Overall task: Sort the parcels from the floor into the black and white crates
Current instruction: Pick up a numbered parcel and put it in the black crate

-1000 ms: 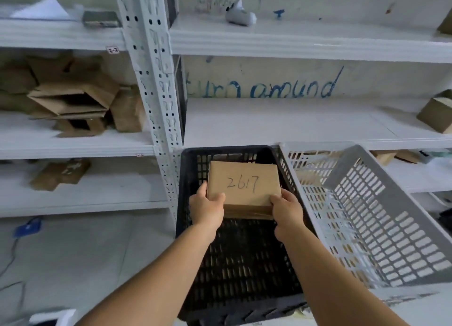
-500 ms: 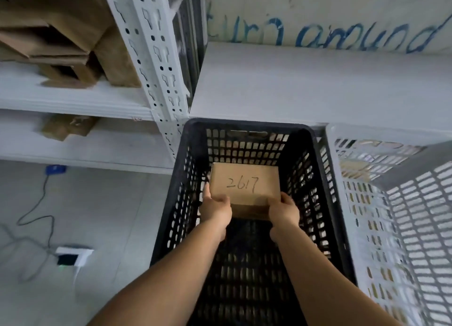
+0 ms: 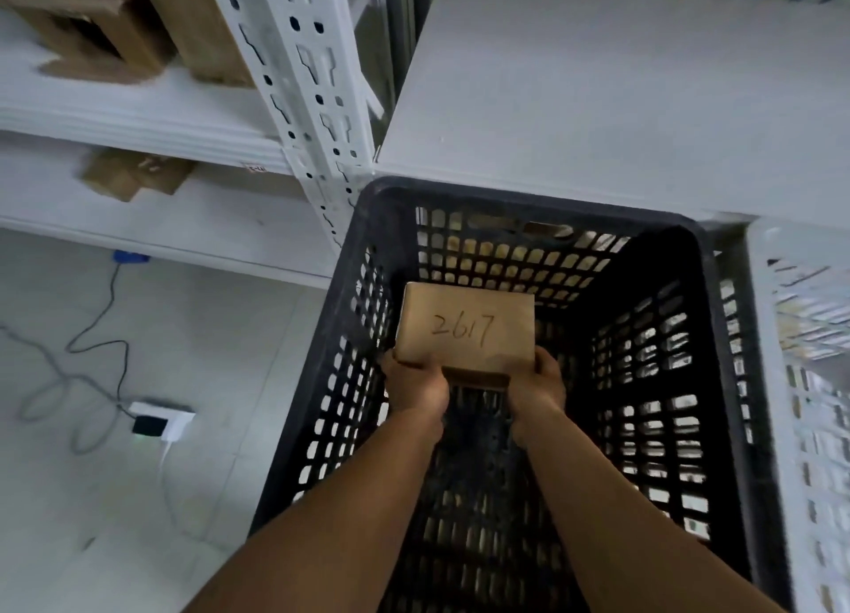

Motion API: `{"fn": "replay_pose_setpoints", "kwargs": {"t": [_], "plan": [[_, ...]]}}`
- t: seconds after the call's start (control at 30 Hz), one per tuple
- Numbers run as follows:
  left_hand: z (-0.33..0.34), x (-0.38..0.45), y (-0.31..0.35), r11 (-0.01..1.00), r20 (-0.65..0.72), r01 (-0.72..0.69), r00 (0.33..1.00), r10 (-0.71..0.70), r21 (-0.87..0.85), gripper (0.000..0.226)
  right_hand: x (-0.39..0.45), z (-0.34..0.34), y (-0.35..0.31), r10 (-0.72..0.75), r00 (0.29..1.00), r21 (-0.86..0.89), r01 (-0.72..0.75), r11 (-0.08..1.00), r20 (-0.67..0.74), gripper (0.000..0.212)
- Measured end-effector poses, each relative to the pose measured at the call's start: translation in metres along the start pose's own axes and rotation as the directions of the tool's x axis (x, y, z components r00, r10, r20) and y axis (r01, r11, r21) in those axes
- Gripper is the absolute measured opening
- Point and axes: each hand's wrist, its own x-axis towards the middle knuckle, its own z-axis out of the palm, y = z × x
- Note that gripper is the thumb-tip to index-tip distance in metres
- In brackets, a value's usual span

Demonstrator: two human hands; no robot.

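We are holding a brown cardboard parcel (image 3: 465, 328) marked 2617 inside the black crate (image 3: 377, 262), toward its far end and below the rim. Our left hand (image 3: 416, 382) is gripping the parcel's near left corner, and our right hand (image 3: 536, 384) is gripping its near right corner, fingers curled under. The white crate (image 3: 782, 382) is standing just right of the black one. White shelving (image 3: 299, 83) is rising on the far side, with cardboard boxes (image 3: 115, 23) sitting far left.
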Motion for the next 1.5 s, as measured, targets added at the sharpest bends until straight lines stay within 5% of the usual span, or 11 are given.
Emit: {"fn": "replay_pose_setpoints", "kwargs": {"t": [0.53,0.87,1.17,1.33,1.5], "plan": [[0.009,0.003,0.006,0.992,-0.001,0.094,0.996,-0.094,-0.079,0.045,-0.006,0.014,-0.006,0.024,0.999,0.023,-0.025,0.999,0.038,0.051],[-0.020,-0.081,0.020,0.994,0.200,-0.097,0.976,0.085,0.052,0.037,-0.082,-0.031,-0.019,-0.073,0.997,0.066,0.073,0.995,-0.003,0.053],[-0.076,-0.193,0.015,0.904,0.536,-0.421,0.782,0.318,0.078,0.042,-0.198,-0.101,0.001,-0.173,0.980,0.267,0.193,0.944,-0.097,0.042],[-0.102,-0.245,-0.012,0.869,0.650,-0.495,0.665,0.367,0.017,0.041,-0.257,-0.139,0.030,-0.203,0.953,0.385,0.278,0.880,-0.225,0.027],[-0.118,-0.295,-0.045,0.863,0.786,-0.504,0.516,0.339,-0.041,0.040,-0.296,-0.187,0.071,-0.145,0.935,0.473,0.293,0.831,-0.324,0.037]]}}
